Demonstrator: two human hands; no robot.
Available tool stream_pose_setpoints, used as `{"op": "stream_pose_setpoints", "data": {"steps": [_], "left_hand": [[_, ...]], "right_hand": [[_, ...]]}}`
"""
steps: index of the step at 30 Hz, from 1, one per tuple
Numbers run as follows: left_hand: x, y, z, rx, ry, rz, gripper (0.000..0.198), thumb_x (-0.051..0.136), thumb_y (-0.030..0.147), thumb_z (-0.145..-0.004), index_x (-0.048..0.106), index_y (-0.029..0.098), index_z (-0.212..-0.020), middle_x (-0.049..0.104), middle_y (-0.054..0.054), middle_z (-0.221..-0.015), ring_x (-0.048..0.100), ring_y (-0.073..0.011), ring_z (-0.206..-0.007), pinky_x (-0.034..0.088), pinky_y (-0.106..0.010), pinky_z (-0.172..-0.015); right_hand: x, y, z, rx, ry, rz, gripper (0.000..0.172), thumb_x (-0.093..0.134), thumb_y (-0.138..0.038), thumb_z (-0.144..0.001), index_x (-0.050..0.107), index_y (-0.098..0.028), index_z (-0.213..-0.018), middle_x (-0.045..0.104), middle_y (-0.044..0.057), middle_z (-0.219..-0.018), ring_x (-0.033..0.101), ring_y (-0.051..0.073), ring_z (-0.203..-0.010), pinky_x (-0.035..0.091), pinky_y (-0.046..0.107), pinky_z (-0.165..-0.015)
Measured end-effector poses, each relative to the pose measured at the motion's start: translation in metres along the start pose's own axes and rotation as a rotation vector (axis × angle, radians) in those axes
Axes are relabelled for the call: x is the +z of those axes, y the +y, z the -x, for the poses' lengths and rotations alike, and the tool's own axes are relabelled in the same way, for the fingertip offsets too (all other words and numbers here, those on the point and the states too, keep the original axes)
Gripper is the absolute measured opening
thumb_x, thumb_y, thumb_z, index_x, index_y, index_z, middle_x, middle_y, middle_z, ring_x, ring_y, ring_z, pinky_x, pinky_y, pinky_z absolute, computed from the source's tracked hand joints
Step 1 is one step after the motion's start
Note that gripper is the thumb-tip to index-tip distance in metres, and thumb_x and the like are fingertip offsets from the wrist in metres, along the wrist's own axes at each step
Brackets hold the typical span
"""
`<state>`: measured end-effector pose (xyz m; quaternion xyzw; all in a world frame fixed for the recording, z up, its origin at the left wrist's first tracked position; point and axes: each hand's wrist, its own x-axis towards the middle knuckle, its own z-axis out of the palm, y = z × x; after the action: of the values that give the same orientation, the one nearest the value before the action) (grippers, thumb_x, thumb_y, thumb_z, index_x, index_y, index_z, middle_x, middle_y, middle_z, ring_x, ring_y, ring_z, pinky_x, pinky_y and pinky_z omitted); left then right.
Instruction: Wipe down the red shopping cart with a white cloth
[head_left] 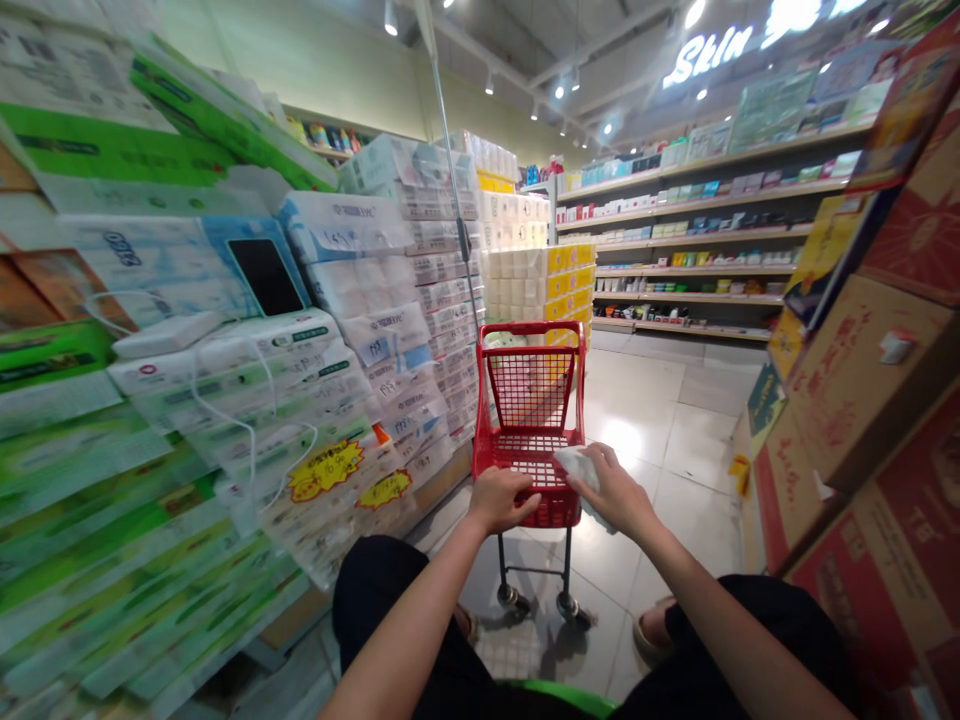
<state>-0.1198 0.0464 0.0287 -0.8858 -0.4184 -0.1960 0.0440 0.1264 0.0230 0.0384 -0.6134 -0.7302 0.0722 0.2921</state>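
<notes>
A small red shopping cart (529, 385) stands on the floor directly in front of me, between my knees. My left hand (501, 500) is closed over the left part of its near edge, with the thumb pointing right. At the cart's right side, my right hand (616, 488) pinches a crumpled white wipe or tissue (574, 462). Part of that white piece hangs below the palm, and the fingers hide some of it. The cart's grid basket has a raised red grid panel at its far end. Below, its wheels (574, 608) rest on the tiles.
Stacked tissue packs (390, 340) rise close on the left, with a phone (264, 277) and white cables on them. Cardboard boxes (877, 370) stand close on the right. Shelves of small goods (697, 230) line the back. Pale floor tiles (637, 400) lie between.
</notes>
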Motion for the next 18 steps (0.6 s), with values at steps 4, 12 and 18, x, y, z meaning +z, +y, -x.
{"op": "stream_pose_setpoints", "data": {"steps": [4,12,18], "left_hand": [[0.000,0.001,0.001,-0.002,0.001,0.005,0.029,0.051,0.046,-0.089,0.058,0.022,-0.074,0.067,-0.001,-0.077,0.059,-0.0174,-0.076,0.032,-0.032,-0.069],[-0.005,-0.002,0.007,0.048,-0.010,0.017,0.030,0.049,0.045,-0.091,0.056,0.022,-0.073,0.067,-0.001,-0.079,0.059,-0.0163,-0.075,0.031,-0.030,-0.067],[-0.006,-0.013,0.010,0.046,-0.022,-0.005,0.035,0.044,0.047,-0.093,0.056,0.022,-0.073,0.068,0.000,-0.078,0.059,-0.0166,-0.075,0.030,-0.030,-0.067]], "right_hand": [[0.002,-0.001,0.006,-0.225,0.001,0.065,0.043,0.039,-0.030,-0.095,0.046,-0.034,-0.137,0.048,0.004,-0.141,0.056,0.022,-0.111,0.054,0.032,-0.074],[-0.020,0.033,-0.017,-0.390,-0.091,0.174,0.060,0.046,-0.015,-0.087,0.044,-0.043,-0.140,0.048,-0.005,-0.145,0.056,0.021,-0.110,0.052,0.030,-0.072],[-0.006,0.022,-0.044,-0.237,-0.028,0.101,0.038,0.044,-0.020,-0.090,0.059,-0.035,-0.122,0.055,-0.001,-0.135,0.059,0.019,-0.102,0.050,0.028,-0.069]]}}
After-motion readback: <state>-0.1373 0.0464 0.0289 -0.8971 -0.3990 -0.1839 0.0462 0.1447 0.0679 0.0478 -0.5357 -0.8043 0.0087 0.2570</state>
